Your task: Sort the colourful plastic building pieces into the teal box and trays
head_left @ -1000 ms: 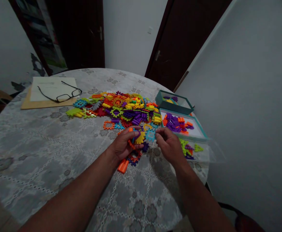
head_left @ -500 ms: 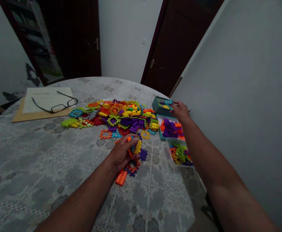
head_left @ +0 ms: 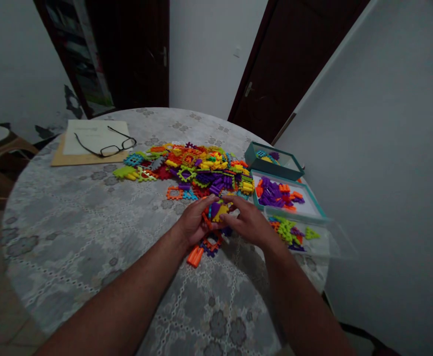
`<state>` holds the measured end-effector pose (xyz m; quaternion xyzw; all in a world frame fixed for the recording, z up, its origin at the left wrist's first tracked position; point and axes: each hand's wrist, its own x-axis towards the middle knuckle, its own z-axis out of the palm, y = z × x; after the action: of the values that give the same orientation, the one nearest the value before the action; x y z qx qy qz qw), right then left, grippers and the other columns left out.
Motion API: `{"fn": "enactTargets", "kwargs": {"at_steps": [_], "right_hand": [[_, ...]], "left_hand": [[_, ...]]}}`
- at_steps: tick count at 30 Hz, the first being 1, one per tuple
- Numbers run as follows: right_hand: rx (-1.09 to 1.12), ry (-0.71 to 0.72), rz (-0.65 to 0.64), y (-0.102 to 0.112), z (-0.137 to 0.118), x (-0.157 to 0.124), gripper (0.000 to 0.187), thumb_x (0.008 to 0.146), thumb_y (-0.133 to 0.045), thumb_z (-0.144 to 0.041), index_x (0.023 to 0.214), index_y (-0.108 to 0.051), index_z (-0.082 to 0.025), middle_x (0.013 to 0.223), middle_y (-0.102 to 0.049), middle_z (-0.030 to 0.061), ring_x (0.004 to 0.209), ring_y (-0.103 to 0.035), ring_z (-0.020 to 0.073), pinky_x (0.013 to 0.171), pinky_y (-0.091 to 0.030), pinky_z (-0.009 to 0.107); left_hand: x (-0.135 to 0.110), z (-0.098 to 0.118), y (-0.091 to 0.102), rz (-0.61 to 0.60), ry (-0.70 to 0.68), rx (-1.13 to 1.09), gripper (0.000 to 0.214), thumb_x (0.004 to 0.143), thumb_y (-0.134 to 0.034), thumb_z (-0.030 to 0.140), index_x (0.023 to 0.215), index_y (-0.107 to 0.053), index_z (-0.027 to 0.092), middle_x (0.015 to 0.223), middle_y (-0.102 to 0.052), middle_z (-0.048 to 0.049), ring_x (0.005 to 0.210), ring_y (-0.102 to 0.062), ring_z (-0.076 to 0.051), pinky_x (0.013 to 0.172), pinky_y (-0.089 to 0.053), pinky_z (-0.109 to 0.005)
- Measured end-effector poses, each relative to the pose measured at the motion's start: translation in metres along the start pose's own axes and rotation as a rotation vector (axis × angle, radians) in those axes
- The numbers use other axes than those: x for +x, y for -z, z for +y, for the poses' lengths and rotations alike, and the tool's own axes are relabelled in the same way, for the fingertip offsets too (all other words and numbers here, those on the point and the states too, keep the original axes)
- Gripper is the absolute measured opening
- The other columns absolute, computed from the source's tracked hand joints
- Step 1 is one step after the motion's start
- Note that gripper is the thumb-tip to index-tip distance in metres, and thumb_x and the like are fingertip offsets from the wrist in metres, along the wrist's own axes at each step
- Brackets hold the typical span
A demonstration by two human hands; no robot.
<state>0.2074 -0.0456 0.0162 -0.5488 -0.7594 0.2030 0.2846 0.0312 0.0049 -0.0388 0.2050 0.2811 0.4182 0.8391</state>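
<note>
My left hand (head_left: 196, 222) is curled around a small cluster of joined plastic pieces (head_left: 217, 211) in yellow, purple, blue and orange, just above the table. My right hand (head_left: 249, 223) meets it from the right, fingers pinched on the same cluster. Under the hands lie an orange piece (head_left: 194, 256) and a red and purple frame piece (head_left: 211, 244). Just beyond spreads a big pile of coloured interlocking pieces (head_left: 197, 170).
The round table (head_left: 90, 222) has a grey lace cloth. At right stand a teal box (head_left: 275, 160), a teal tray of purple and orange pieces (head_left: 286, 195) and a clear tray of green pieces (head_left: 305, 237). Glasses (head_left: 107, 143) lie on papers far left. A wall runs close on the right.
My right hand came back from the teal box at the far right to the cluster in my left hand. The left hand has stayed in place.
</note>
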Motion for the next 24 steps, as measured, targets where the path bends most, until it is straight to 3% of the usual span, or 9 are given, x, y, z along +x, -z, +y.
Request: {"fn": "enactTargets", "kwargs": {"at_steps": [3, 8, 12, 17, 24], "right_hand": [[-0.044, 0.096, 0.018, -0.016, -0.003, -0.001, 0.054, 0.091, -0.072, -0.026, 0.144, -0.059, -0.027, 0.139, -0.066, 0.0100, 0.128, -0.061, 0.0268, 0.111, -0.047, 0.047], [-0.066, 0.117, 0.125, -0.037, 0.010, 0.001, 0.051, 0.092, -0.069, -0.025, 0.142, -0.059, -0.026, 0.135, -0.067, 0.0104, 0.125, -0.061, 0.0278, 0.111, -0.047, 0.048], [-0.126, 0.122, 0.201, -0.047, 0.016, 0.000, 0.045, 0.091, -0.070, -0.026, 0.136, -0.062, -0.023, 0.130, -0.069, 0.0122, 0.123, -0.061, 0.0305, 0.109, -0.048, 0.050], [-0.209, 0.177, 0.255, -0.045, 0.015, 0.001, 0.039, 0.093, -0.067, -0.027, 0.131, -0.062, -0.021, 0.125, -0.069, 0.0127, 0.121, -0.060, 0.0304, 0.109, -0.048, 0.050], [-0.173, 0.092, 0.337, -0.023, 0.013, -0.004, 0.033, 0.095, -0.067, -0.032, 0.126, -0.063, -0.021, 0.120, -0.071, 0.0124, 0.115, -0.066, 0.0279, 0.102, -0.052, 0.044]], "left_hand": [[0.003, -0.002, 0.002, -0.029, 0.008, -0.053, 0.027, 0.085, -0.081, 0.030, 0.105, -0.071, 0.014, 0.095, -0.075, -0.0105, 0.075, -0.074, -0.021, 0.055, -0.060, -0.027], [0.003, 0.000, -0.001, -0.012, 0.042, -0.084, 0.020, 0.089, -0.076, 0.028, 0.100, -0.071, 0.013, 0.089, -0.076, -0.0097, 0.071, -0.074, -0.020, 0.056, -0.060, -0.028], [0.002, 0.001, -0.004, 0.025, 0.047, -0.067, 0.016, 0.089, -0.075, 0.027, 0.096, -0.071, 0.013, 0.079, -0.073, -0.0060, 0.059, -0.068, -0.016, 0.047, -0.054, -0.023], [0.001, 0.004, -0.005, 0.013, 0.052, -0.071, 0.016, 0.089, -0.073, 0.024, 0.100, -0.074, 0.013, 0.086, -0.075, -0.0081, 0.066, -0.071, -0.018, 0.054, -0.059, -0.026], [-0.002, 0.007, -0.005, 0.038, 0.056, 0.030, 0.020, 0.086, -0.074, 0.022, 0.104, -0.073, 0.014, 0.095, -0.074, -0.0110, 0.079, -0.073, -0.023, 0.066, -0.067, -0.041]]}}
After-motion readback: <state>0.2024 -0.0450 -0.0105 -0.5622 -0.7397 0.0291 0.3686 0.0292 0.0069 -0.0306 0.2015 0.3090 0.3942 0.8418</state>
